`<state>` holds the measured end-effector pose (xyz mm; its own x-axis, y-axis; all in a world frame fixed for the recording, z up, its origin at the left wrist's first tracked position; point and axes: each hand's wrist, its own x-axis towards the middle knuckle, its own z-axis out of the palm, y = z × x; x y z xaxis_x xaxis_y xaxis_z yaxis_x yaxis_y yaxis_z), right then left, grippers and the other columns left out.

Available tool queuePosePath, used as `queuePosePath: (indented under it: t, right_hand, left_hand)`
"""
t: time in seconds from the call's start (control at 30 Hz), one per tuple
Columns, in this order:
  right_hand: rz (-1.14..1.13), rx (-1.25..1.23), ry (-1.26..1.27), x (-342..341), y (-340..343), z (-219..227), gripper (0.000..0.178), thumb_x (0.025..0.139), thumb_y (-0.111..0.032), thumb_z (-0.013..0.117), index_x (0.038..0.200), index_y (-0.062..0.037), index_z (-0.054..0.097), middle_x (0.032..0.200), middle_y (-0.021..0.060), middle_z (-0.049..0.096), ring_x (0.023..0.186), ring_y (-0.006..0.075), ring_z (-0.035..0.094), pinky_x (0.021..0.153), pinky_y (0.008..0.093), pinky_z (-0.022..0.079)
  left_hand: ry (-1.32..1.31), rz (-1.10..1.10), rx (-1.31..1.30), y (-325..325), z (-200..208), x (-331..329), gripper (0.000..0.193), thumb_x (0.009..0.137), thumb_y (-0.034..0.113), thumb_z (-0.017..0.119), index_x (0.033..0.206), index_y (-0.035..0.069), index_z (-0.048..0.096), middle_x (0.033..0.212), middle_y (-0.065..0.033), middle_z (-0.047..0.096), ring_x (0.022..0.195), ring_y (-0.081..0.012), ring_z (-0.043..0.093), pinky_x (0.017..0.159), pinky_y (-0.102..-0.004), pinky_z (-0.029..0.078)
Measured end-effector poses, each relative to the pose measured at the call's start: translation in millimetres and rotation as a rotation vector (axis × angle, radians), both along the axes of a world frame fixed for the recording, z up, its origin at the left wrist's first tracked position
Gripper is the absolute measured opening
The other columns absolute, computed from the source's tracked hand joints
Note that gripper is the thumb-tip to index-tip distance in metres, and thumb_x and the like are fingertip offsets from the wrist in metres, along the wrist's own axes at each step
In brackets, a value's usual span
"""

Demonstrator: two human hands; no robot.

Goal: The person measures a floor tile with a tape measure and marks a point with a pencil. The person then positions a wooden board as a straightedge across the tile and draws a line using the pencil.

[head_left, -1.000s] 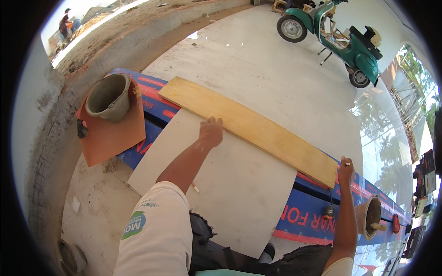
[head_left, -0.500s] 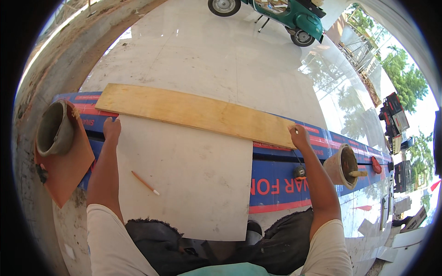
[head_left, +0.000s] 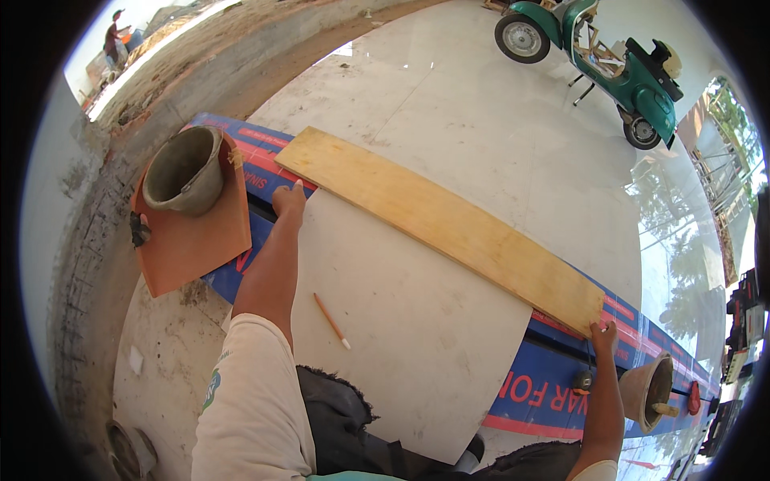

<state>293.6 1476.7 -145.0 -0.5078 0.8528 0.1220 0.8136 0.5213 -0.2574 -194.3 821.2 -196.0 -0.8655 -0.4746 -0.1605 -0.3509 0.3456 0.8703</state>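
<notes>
A long, flat wooden plank [head_left: 441,228] lies across the far part of a large white tile [head_left: 401,313], on top of blue-and-red cartons [head_left: 537,385]. My left hand [head_left: 289,200] is closed beside the tile's far left corner, thumb pointing at the plank's near edge; what its curled fingers hold is hidden. At the plank's right end, my right hand [head_left: 603,337] pinches the near corner. Below that hand sits a small dark tape measure [head_left: 583,381], with a thin dark line running up towards it. A brown pencil [head_left: 331,321] rests on the tile.
On the left, a grey bucket [head_left: 184,172] stands on an orange-brown tile [head_left: 196,248]. Another bucket [head_left: 646,391] with a handled tool is at the right. A second container [head_left: 130,451] stands lower left. A green scooter [head_left: 593,72] is parked beyond the pale floor.
My view has turned, so the scene shifts right and tilts. The plank, tile and pencil keep their places relative to each other, and both hands stay near the plank's ends.
</notes>
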Motion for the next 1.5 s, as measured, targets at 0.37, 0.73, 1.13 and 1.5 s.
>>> queuePosePath:
  t: [0.37,0.73,1.13,1.5]
  right_hand:
    - [-0.006,-0.130,0.052,-1,9,-5,0.049,0.069,-0.035,0.076,0.098,0.0007,0.061,0.087,0.0111,0.060,0.080,0.0238,0.058,0.074,0.0369,0.046]
    - [-0.002,-0.202,0.137,-3,15,-18,0.047,0.070,-0.033,0.076,0.098,0.0014,0.062,0.086,0.0089,0.056,0.080,0.0214,0.054,0.073,0.0359,0.044]
    - [0.003,-0.197,0.158,-3,15,-18,0.044,0.070,-0.031,0.076,0.097,0.0010,0.062,0.087,0.0074,0.055,0.079,0.0203,0.053,0.073,0.0353,0.044]
    - [0.002,-0.215,0.104,-5,17,-17,0.047,0.070,-0.032,0.075,0.100,0.0023,0.062,0.089,0.0094,0.057,0.082,0.0219,0.055,0.075,0.0365,0.045]
  left_hand:
    - [0.025,0.075,0.274,30,15,-14,0.031,0.084,0.025,0.072,0.074,0.006,0.050,0.068,-0.0056,0.057,0.060,-0.0157,0.061,0.041,-0.0285,0.038]
    - [0.006,0.116,0.388,25,-5,-30,0.039,0.076,0.017,0.080,0.098,-0.007,0.059,0.088,-0.0129,0.067,0.073,-0.0189,0.067,0.055,-0.0286,0.049]
    - [-0.069,0.214,0.310,29,1,-30,0.032,0.072,0.019,0.083,0.083,-0.004,0.063,0.080,-0.0099,0.065,0.066,-0.0165,0.058,0.060,-0.0332,0.049]
    - [-0.077,0.206,0.294,21,-11,-38,0.033,0.071,0.021,0.084,0.083,-0.004,0.066,0.085,-0.0113,0.066,0.071,-0.0179,0.058,0.063,-0.0351,0.049]
